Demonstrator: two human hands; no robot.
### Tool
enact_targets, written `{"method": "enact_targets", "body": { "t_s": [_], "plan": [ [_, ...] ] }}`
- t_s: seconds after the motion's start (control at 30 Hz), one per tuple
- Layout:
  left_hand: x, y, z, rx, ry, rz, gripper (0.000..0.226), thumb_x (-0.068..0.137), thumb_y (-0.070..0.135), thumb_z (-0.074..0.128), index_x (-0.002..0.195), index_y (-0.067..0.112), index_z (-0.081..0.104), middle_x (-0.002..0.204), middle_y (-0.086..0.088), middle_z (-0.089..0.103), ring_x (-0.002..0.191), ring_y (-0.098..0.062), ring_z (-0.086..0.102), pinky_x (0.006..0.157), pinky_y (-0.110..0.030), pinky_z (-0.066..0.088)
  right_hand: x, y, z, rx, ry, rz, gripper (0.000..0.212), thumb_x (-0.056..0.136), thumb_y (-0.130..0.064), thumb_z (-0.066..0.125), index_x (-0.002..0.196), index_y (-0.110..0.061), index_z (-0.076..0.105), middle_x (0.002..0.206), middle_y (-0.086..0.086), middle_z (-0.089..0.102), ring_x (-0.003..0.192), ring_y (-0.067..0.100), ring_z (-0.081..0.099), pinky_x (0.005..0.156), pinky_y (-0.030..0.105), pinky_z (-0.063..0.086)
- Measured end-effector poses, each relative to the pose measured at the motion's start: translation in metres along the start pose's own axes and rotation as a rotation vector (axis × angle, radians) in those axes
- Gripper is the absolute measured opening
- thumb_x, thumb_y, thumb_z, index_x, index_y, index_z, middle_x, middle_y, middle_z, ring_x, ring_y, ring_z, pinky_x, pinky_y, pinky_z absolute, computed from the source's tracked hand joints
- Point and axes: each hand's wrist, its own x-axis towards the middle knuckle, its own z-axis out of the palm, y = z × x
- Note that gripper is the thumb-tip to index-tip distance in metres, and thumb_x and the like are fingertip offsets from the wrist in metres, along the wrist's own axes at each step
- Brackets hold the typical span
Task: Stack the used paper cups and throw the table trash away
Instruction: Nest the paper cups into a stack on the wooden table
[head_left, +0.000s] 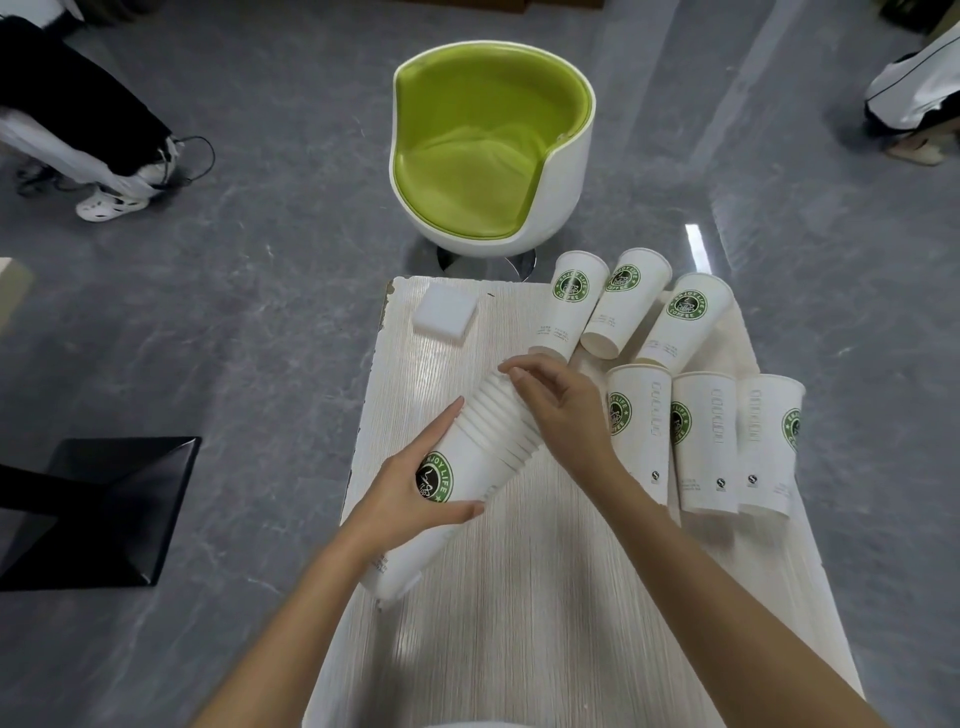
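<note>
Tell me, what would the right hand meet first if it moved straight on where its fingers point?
The right hand already grips the cup stack; beyond it, probably the white block.

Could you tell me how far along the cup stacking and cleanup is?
Done: many cups are nested in one stack. In hand: the left hand grips it, the right hand holds its rim end. Left: six loose cups and a white block sit on the table.

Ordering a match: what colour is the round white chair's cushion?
Cushion is lime green; head view.
</note>
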Motion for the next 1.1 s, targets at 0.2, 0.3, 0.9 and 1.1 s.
{"method": "enact_targets", "body": {
  "t_s": [0.2,0.3,0.9,1.1],
  "plan": [
    [-0.001,0.004,0.003,-0.001,0.002,0.005,0.105,0.069,0.023,0.089,0.149,0.047,0.025,0.136,0.039,0.038,0.115,0.025,0.042,0.084,0.003,0.036,-0.008,-0.003,0.005,-0.027,0.038,0.017,0.012,0.091,-0.016,0.06,0.091,-0.025,0.069,0.091,-0.013,0.07,0.09,0.002,0.062,0.085,0.029,0.05],
    [-0.001,0.005,0.004,0.003,-0.009,0.0,0.104,0.069,0.023,0.089,0.148,0.049,0.026,0.132,0.042,0.041,0.115,0.022,0.044,0.085,0.0,0.039,-0.011,-0.002,0.004,-0.026,0.064,0.031,0.01,0.09,-0.017,0.062,0.089,-0.022,0.07,0.09,-0.01,0.071,0.089,0.006,0.063,0.083,0.029,0.049],
    [0.013,0.016,0.032,-0.055,-0.025,-0.013,0.105,0.069,0.027,0.088,0.147,0.052,0.023,0.132,0.042,0.042,0.117,0.018,0.046,0.086,-0.004,0.043,-0.004,0.001,-0.026,-0.036,-0.002,0.033,0.008,0.089,-0.015,0.064,0.089,-0.017,0.072,0.088,-0.012,0.07,0.09,0.003,0.064,0.084,0.021,0.048],
    [0.021,0.021,0.042,-0.06,-0.027,-0.01,0.102,0.071,0.023,0.087,0.145,0.054,0.025,0.139,0.036,0.039,0.117,0.021,0.044,0.086,-0.002,0.041,0.005,0.012,-0.053,0.077,0.029,0.057,0.013,0.091,-0.01,0.061,0.094,-0.015,0.072,0.093,-0.002,0.072,0.088,0.007,0.066,0.08,0.018,0.048]
  ]
}}
